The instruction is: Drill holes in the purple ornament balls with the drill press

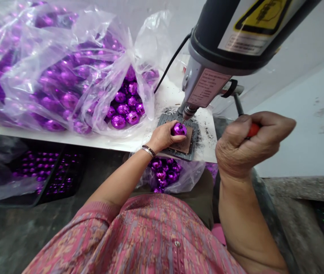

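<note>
My left hand [164,136] is closed around a shiny purple mirror ball [179,129], holding it on a brown block [185,144] on the grey drill press base [162,121]. Directly above the ball is the chuck [189,111] of the drill press [204,76]; its thin bit reaches down to the ball's top, though whether it has entered I cannot tell. Off to the right, my right hand [250,142] grips the red-knobbed feed lever [253,130], its fingers wrapped round the knob.
A large clear plastic bag [73,72] full of purple balls lies on the white table [116,142]. Another bag of balls [164,175] sits below the table edge. Dark crates [48,175] with purple balls stand lower left. Dark shavings surround the base, and a black cable [171,62] runs behind.
</note>
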{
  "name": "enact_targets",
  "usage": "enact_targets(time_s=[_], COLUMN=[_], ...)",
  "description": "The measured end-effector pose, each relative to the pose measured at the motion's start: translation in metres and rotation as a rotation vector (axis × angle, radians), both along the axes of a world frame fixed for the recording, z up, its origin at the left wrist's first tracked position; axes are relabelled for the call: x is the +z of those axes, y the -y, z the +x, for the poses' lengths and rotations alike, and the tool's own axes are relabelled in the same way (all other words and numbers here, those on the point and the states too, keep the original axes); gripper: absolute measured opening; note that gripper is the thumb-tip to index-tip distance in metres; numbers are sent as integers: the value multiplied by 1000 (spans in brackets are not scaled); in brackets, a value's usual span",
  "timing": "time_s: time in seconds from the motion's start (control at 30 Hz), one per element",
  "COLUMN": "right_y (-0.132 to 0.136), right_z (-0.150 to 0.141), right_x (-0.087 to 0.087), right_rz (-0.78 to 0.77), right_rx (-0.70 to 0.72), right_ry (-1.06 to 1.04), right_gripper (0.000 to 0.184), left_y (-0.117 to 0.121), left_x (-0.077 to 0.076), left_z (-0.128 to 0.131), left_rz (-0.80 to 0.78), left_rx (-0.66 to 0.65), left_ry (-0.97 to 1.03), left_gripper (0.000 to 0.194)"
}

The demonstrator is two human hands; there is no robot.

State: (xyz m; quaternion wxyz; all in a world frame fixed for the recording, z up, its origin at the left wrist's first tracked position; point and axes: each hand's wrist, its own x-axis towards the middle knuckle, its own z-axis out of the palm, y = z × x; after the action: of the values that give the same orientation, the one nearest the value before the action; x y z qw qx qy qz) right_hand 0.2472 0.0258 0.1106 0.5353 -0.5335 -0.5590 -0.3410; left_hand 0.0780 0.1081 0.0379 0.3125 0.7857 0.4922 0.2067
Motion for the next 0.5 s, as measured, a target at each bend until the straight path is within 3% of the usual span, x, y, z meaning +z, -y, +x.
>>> enact_targets(time_s=[0.27,0.33,0.4,0.5], right_y=[-6,-6,-6,-5], right_z=[-5,-5,-5,-6], right_x=[-23,-21,-7,34], right_rz=[63,76,75,12], right_rx=[35,40,41,32], right_ry=[-3,-21,-47,-110], right_gripper=[23,26,34,43], left_y=[0,1,2,6], left_x=[-4,-4,-2,2], left_z=[-1,0,0,0], left_rz=[14,15,15,12], left_rx=[-1,3,7,5], left_ry=[23,28,28,42], left_gripper=[49,50,49,52])
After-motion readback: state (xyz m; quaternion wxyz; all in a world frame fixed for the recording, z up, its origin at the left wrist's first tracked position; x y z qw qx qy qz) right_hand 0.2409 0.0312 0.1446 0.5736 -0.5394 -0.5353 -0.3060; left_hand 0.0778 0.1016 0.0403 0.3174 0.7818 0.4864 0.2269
